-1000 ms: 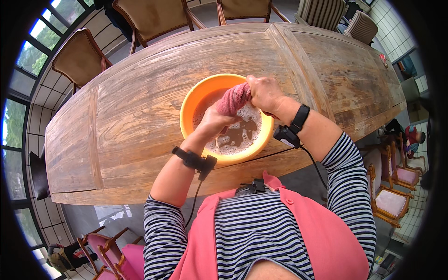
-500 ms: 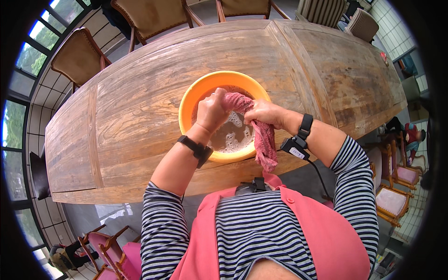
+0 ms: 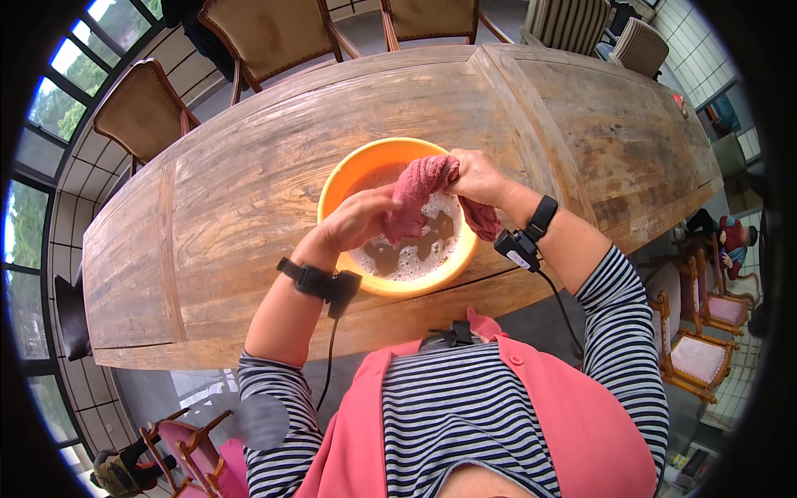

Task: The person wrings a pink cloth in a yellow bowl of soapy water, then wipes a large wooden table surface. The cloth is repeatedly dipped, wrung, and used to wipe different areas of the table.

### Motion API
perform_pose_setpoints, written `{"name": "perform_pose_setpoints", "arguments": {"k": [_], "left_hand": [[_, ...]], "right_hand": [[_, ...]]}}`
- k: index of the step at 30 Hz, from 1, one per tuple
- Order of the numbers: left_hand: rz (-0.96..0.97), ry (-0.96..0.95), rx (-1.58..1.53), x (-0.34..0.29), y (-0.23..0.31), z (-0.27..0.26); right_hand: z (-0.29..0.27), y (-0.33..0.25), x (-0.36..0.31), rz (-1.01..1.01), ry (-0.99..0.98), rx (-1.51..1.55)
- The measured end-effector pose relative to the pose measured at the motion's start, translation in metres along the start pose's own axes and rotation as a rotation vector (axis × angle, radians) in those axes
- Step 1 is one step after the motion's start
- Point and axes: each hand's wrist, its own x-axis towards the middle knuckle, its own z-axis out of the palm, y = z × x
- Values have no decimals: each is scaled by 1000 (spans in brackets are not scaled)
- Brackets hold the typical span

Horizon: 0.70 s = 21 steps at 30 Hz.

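A wet, reddish-pink towel [image 3: 425, 176] is bunched and twisted above an orange basin [image 3: 349, 170] of murky, foamy water [image 3: 411, 256]. My right hand [image 3: 483, 176] is closed around the towel at the basin's far right side, and one end droops over the right rim. At the left, my left hand [image 3: 364, 214] holds the towel's other part between fingers and thumb; its thumb is partly hidden. That part hangs loosely down toward the water.
The basin stands on a long wooden table [image 3: 249, 224], close to its near edge. Chairs [image 3: 274, 37] line the far side. Black bands with small devices [image 3: 320, 284] sit on both wrists, with cables hanging down. Another person [image 3: 735, 245] is at the far right.
My left hand has shifted left and nearer, its grip looser. My right hand has moved up and right with the towel. The towel's hanging end has swung from the near rim to the right rim.
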Motion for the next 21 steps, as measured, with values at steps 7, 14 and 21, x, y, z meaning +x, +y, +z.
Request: {"name": "perform_pose_setpoints", "arguments": {"k": [7,14,21], "left_hand": [[160,20,-132,-3,-19,36],[114,134,-238,-4,-23,66],[61,418,477,0,-11,54]], "right_hand": [[2,-29,2,-193,178,-214],[3,-36,0,-358,314,-454],[-9,-32,0,-381,199,-780]]}}
